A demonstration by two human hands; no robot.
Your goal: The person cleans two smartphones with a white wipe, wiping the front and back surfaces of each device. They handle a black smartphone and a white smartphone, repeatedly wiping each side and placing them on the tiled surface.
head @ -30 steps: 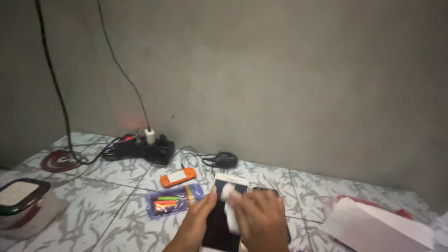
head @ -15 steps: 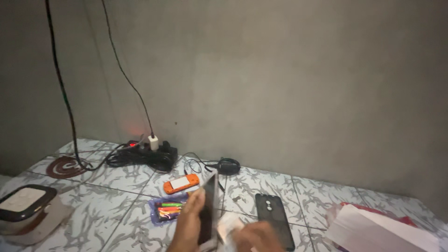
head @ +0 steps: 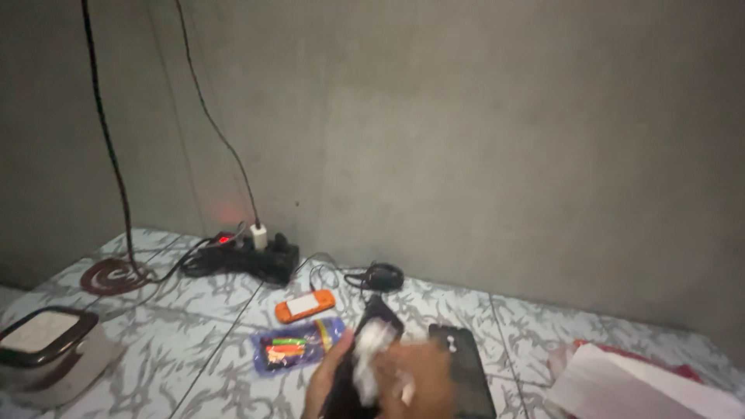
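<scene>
Head view, phone between hands (cloth on it)

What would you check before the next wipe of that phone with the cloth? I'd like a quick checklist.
1. Left hand grips the phone: ok.
2. Right hand presses the white cloth on the phone: ok.
3. Phone held off the tiled floor: cannot tell, blurred.
4. Black phone case lies apart, flat on the floor: ok.
5. Orange handheld and the pouch of markers are out of the hands' way: ok.
</scene>
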